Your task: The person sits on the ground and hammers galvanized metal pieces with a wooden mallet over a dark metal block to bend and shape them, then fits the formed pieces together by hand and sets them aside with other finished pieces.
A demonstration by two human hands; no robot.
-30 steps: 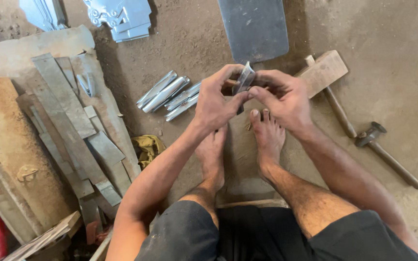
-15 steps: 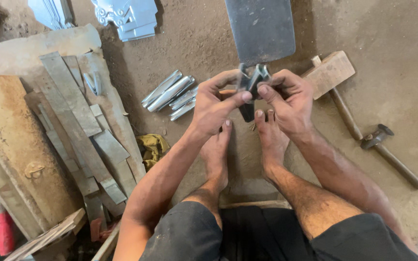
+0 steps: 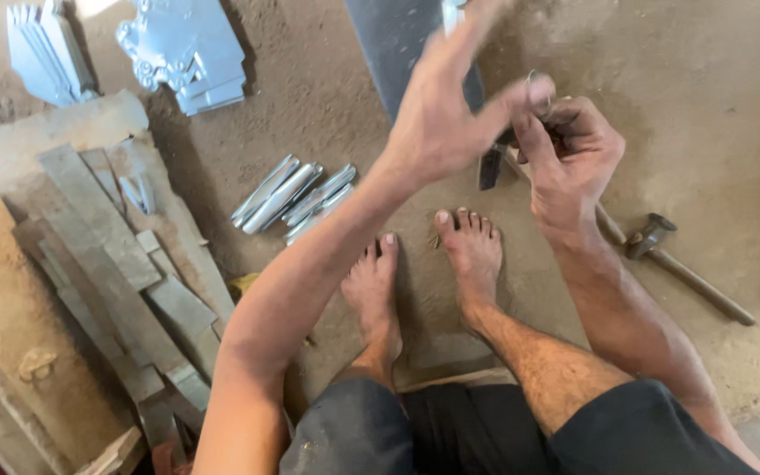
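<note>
My right hand [image 3: 573, 154] is closed around a small bent metal piece [image 3: 534, 85], and a dark end [image 3: 490, 167] sticks out below the fist. My left hand [image 3: 440, 119] is raised and blurred. Its thumb reaches to the piece at my right hand and its fingers point up over the dark metal sheet [image 3: 389, 44]. Something shiny [image 3: 449, 12] shows at those fingertips; I cannot tell whether it is held. My bare feet [image 3: 424, 273] rest on the dirt floor below both hands.
A bundle of shiny folded metal strips [image 3: 296, 198] lies left of my feet. A hammer [image 3: 661, 251] lies at the right. Grey metal bars on wooden boards [image 3: 107, 255] fill the left side. Stacks of cut sheet-metal parts [image 3: 186, 53] lie at the top left.
Both hands have risen towards the camera with the metal piece. My left hand has loosened from a two-handed grip and its fingers now point upward.
</note>
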